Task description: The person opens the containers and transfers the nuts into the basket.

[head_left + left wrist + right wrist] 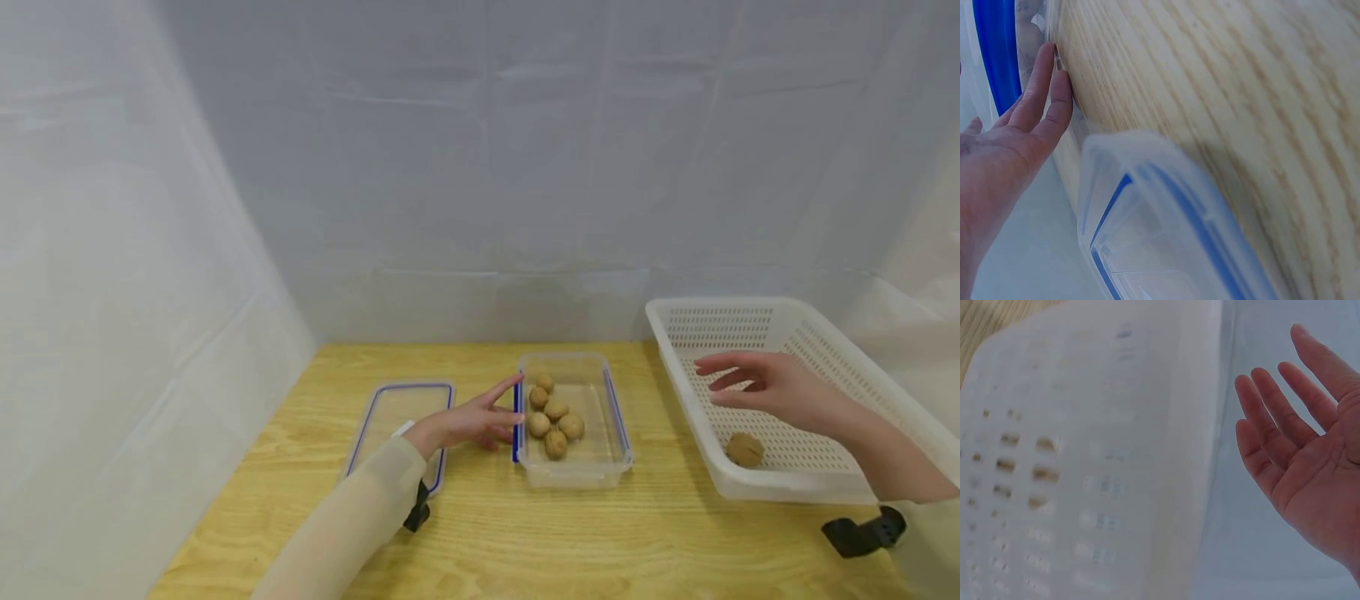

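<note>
Walnuts [552, 410], six of them, lie in the clear container [615, 417] near the middle of the wooden table [525, 542], and they form a loose row along the left half of the container. The long axis of the container runs away from the person, from the near edge of the table toward the back wall. Starting from the left, a flat clear lid [390, 412] with a blue rim lies on the table, and its long axis goes in the same direction as the container. Next comes the left hand [472, 423], which rests between the lid and the container; its fingers [1038, 87] are straight and touch the left wall of the container by the blue clip, gripping nothing. To the right of the container stands a white perforated basket [832, 350], well apart from it, with one walnut [745, 449] in its near part. The right hand [765, 387] hovers over the basket with the fingers spread and relaxed, holding nothing.
</note>
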The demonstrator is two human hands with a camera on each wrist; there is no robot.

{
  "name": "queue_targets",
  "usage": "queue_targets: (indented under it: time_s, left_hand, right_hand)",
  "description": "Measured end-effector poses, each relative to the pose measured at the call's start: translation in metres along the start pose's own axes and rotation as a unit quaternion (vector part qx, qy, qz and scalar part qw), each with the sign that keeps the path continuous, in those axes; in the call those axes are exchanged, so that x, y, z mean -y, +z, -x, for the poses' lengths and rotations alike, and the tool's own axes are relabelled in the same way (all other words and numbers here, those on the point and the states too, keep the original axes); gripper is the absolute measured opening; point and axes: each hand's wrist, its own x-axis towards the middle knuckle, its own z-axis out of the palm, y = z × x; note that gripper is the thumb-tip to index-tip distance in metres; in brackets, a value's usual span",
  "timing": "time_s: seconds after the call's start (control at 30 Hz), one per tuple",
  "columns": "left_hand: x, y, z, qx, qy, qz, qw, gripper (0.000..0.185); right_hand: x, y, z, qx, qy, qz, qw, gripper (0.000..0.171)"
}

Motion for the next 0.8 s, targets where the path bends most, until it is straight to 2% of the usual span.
queue_targets:
  time_s: [0.2,0.47,0.8]
  left_hand:
    - [0.001,0.0,0.001,-0.001,0.002,0.0,1.0,0.076]
    - [0.003,0.0,-0.001,0.0,0.002,0.001,1.0,0.076]
    - [0.002,0.0,-0.001,0.002,0.001,0.001,1.0,0.076]
  right_hand:
    - [0.022,0.014,-0.016,0.02,-0.015,-0.01,1.0,0.04]
    - [0.034,0.034,-0.037,0.057,-0.034,-0.032,0.997,0.039]
    - [0.043,0.062,-0.058,0.123,0.0,-0.044,0.991,0.044]
